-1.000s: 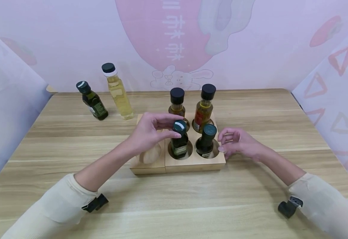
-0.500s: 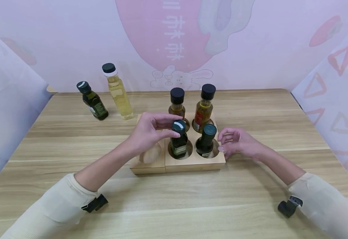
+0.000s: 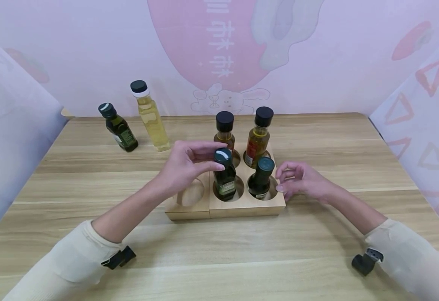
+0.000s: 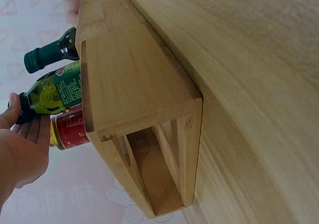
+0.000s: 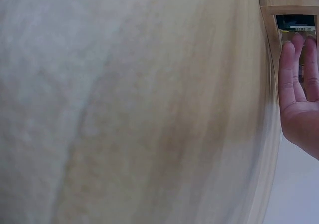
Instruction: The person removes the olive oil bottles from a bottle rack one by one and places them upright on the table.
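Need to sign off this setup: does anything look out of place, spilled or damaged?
Nothing visible looks spilled or damaged. Only mildly odd: the pale yellow bottle and a dark green bottle stand outside the wooden rack, though its front left hole is unfilled.

A dark green bottle (image 3: 225,179) tilts slightly, its lower part inside a front hole of the wooden rack (image 3: 245,212)

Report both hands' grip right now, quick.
Left hand: closed, holding a dark green glass bottle near its top.
Right hand: open, holding nothing, beside the pale rectangular wooden rack.
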`<act>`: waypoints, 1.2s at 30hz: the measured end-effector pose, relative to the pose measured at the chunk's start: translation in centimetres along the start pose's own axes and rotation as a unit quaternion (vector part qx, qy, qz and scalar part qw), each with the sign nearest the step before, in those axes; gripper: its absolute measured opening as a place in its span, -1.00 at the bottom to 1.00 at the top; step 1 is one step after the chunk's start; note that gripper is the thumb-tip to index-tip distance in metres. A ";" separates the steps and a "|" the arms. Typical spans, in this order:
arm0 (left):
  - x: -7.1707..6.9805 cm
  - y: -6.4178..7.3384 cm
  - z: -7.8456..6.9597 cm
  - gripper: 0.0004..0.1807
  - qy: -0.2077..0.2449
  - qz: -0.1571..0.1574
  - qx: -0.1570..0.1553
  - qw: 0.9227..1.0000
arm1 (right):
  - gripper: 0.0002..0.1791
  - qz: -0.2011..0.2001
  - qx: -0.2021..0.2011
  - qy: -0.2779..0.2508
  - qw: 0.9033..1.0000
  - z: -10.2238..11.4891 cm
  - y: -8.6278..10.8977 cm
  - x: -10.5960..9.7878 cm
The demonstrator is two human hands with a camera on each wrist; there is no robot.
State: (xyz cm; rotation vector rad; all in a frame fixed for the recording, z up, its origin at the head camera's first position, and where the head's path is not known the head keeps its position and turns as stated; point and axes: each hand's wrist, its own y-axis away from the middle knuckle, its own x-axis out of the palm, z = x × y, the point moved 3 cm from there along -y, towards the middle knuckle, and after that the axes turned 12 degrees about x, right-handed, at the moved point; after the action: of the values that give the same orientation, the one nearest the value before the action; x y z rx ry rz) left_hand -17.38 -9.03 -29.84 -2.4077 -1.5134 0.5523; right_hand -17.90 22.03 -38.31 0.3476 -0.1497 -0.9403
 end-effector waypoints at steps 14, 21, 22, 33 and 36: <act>-0.3 -0.1 -0.4 -0.53 0.021 -0.032 -0.004 0.999 | -0.73 0.000 0.004 -0.003 1.000 0.0 0.0 0.0; -0.4 -0.3 -0.5 -0.53 0.031 -0.044 -0.008 0.999 | -0.73 0.001 0.002 -0.003 1.000 0.0 0.0 0.0; -0.5 -0.3 -0.6 -0.52 0.031 -0.046 -0.008 0.998 | -0.73 0.001 0.002 -0.004 1.000 0.0 0.0 0.0; -0.7 -0.3 -1.5 -0.53 0.028 -0.063 0.016 0.997 | -0.75 0.000 0.002 -0.002 1.000 -0.1 0.0 0.0; -0.7 -0.4 -1.7 -0.54 0.032 -0.065 0.026 0.997 | -0.75 -0.002 0.003 0.000 1.000 -0.1 0.0 0.0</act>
State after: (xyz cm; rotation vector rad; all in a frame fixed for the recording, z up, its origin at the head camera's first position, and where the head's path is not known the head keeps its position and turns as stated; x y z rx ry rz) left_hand -17.24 -9.53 -28.04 -2.2462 -1.5944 0.4752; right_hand -17.91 22.05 -38.42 0.3540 -0.1527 -0.9441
